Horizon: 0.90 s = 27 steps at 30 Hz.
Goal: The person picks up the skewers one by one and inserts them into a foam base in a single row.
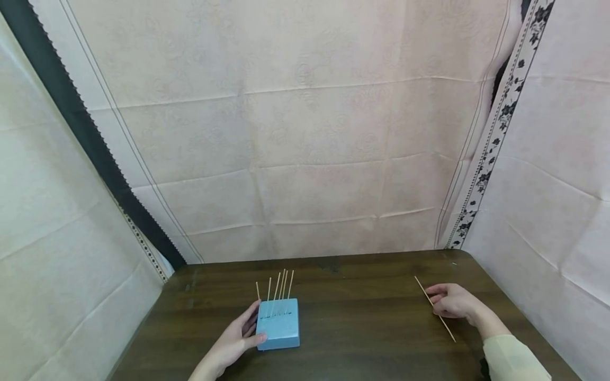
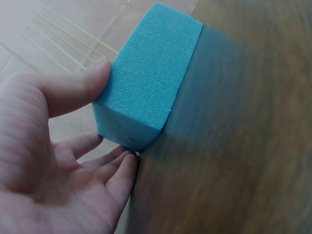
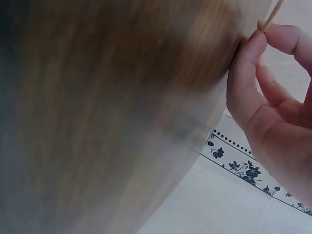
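Note:
A light blue foam block (image 1: 278, 330) sits on the table with several thin wooden skewers (image 1: 284, 284) standing in a row across its top. My left hand (image 1: 233, 338) grips the block at its left side. The left wrist view shows the thumb pressed on one face of the foam block (image 2: 151, 68) and the fingers around its lower edge. Far to the right, my right hand (image 1: 455, 302) pinches another wooden skewer (image 1: 446, 327), slanted over the table. In the right wrist view only a short piece of that skewer (image 3: 273, 14) shows at the fingertips.
A dark brown wooden table (image 1: 362, 312) lies under both hands. Pale cloth hangs behind it (image 1: 324, 159) and at both sides, with a black flower border (image 1: 495, 137) on the right and a dark strip (image 1: 100, 137) on the left.

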Each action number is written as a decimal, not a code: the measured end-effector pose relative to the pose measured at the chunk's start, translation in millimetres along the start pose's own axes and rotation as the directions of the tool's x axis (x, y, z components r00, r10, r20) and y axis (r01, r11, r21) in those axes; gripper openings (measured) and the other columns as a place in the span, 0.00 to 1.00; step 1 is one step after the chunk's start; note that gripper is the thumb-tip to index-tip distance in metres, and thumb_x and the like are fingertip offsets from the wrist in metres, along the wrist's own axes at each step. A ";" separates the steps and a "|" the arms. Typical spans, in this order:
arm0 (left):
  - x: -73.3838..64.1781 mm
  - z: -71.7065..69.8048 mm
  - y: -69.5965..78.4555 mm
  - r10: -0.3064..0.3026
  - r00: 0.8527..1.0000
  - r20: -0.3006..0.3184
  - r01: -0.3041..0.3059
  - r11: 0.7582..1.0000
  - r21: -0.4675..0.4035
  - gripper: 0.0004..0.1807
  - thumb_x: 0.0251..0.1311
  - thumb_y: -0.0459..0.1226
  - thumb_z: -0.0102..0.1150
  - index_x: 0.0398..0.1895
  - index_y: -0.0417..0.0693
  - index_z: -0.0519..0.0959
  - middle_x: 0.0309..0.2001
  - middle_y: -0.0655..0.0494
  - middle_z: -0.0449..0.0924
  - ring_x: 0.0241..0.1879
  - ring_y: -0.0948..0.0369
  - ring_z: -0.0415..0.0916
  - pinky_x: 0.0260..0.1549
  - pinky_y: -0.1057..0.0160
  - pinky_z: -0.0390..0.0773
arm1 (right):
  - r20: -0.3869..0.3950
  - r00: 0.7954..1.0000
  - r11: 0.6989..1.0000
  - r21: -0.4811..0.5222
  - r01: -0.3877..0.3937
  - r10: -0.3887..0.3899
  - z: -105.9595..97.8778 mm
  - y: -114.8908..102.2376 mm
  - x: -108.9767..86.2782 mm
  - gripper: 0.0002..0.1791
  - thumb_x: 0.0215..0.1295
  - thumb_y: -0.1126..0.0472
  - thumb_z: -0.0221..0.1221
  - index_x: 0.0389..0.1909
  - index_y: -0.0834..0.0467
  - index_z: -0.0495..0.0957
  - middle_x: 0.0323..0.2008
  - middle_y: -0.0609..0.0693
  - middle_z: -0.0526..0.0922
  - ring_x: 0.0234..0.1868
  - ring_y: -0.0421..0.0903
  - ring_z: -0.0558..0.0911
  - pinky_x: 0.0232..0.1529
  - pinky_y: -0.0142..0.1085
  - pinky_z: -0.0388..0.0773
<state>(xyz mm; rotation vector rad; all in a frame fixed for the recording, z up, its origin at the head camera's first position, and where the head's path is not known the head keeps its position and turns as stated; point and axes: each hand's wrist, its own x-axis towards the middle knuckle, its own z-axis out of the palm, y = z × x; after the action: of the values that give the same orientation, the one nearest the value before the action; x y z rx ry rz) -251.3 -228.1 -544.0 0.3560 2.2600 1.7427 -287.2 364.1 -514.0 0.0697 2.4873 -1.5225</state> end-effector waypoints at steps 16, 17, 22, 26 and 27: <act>1.8 -2.0 0.3 -0.019 0.999 -0.031 0.020 0.999 0.027 0.55 0.67 0.39 0.74 0.87 0.38 0.49 0.84 0.31 0.46 0.81 0.35 0.49 0.76 0.41 0.61 | 0.199 0.956 0.926 0.354 0.134 -0.214 38.8 -41.2 -15.4 0.44 0.69 0.73 0.63 0.81 0.69 0.53 0.48 0.54 0.80 0.45 0.47 0.85 0.49 0.39 0.87; 1.9 -1.8 0.7 -0.018 0.999 -0.035 0.019 1.000 0.025 0.55 0.66 0.39 0.75 0.87 0.38 0.49 0.84 0.31 0.46 0.81 0.35 0.49 0.76 0.40 0.61 | 0.201 0.952 0.921 0.361 0.146 -0.230 42.7 -46.1 -16.1 0.44 0.69 0.72 0.64 0.82 0.68 0.53 0.48 0.53 0.80 0.45 0.47 0.85 0.49 0.39 0.87; 0.5 -0.8 1.8 -0.027 0.999 -0.039 0.028 0.999 0.023 0.55 0.66 0.39 0.75 0.87 0.37 0.49 0.84 0.30 0.47 0.81 0.34 0.49 0.76 0.40 0.61 | 0.119 0.970 0.910 0.385 0.153 -0.213 58.2 -57.6 -16.0 0.44 0.70 0.72 0.64 0.82 0.65 0.54 0.46 0.51 0.79 0.46 0.46 0.85 0.48 0.39 0.87; -0.9 0.2 1.7 -0.032 0.999 -0.035 0.033 0.999 0.020 0.55 0.66 0.39 0.75 0.87 0.37 0.49 0.84 0.30 0.47 0.81 0.34 0.48 0.76 0.40 0.60 | -0.022 0.981 0.876 0.447 0.182 -0.193 72.3 -64.6 -13.8 0.37 0.72 0.73 0.64 0.78 0.62 0.60 0.46 0.51 0.79 0.45 0.44 0.86 0.52 0.40 0.87; -1.0 0.5 1.5 -0.031 0.999 -0.035 0.031 0.999 0.018 0.55 0.66 0.39 0.75 0.87 0.37 0.49 0.84 0.30 0.47 0.81 0.34 0.48 0.76 0.40 0.60 | -0.057 0.979 0.861 0.468 0.200 -0.197 76.7 -67.4 -12.4 0.34 0.73 0.73 0.63 0.76 0.62 0.62 0.46 0.51 0.79 0.45 0.43 0.86 0.53 0.40 0.87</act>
<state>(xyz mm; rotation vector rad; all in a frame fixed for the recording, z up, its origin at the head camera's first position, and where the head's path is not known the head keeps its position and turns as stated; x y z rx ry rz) -250.1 -227.7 -542.6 0.2949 2.2946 1.7266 -272.9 266.2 -486.0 -0.1081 2.1187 -2.1907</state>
